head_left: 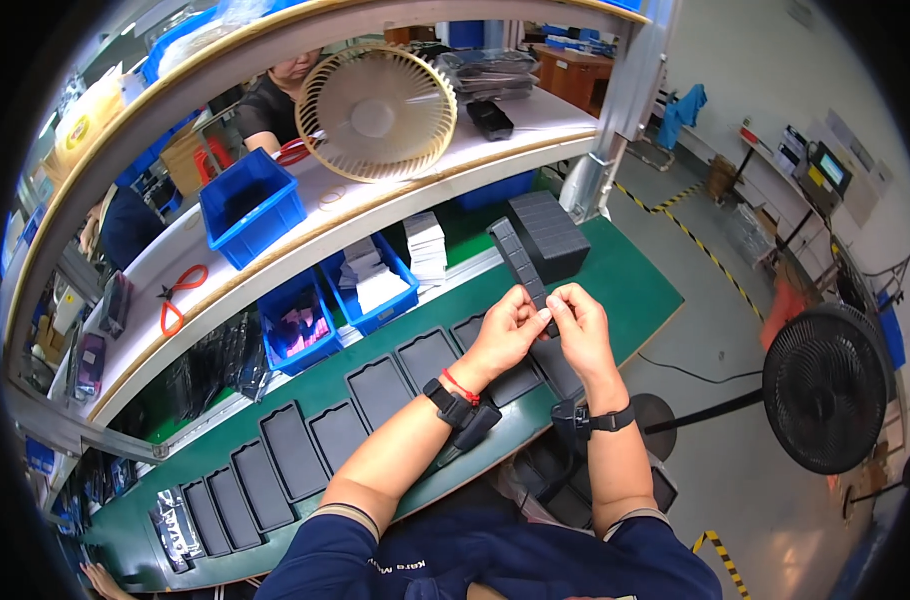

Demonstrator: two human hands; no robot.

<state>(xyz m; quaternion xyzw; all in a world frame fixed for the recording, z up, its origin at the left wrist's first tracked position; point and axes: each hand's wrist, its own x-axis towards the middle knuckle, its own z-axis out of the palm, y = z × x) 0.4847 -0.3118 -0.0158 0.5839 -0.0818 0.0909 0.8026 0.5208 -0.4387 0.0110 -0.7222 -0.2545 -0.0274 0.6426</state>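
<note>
The step in hand looked to be fingertip work on a thin ridged black bundle (517, 258), probably nested trays seen edge-on. To do it well, both hands needed to bear evenly on the near end, with the thumbs working gently along the edge and the far end kept steady, since a thin wall would likely bend if squeezed or twisted hard. If the layers were to be parted, easing them a little at a time along the rim seemed wiser than one sharp pull, which could flick a piece loose.

As for the grip, the left hand (511, 332) pinched the bundle near its lower end between thumb and curled fingers. The right hand (582, 325) met it from the other side, its thumb and fingertips closed on the same end, so the two sets of fingertips almost touched. Neither hand was spread; just how hard they pressed could not be told.

The bundle slanted up and away from the hands, above the green bench (635, 275). A larger black stack (555, 238) stood just beyond it; whether the two touched was unclear. Shallow black trays (295, 450) lay in a row toward the left
</note>
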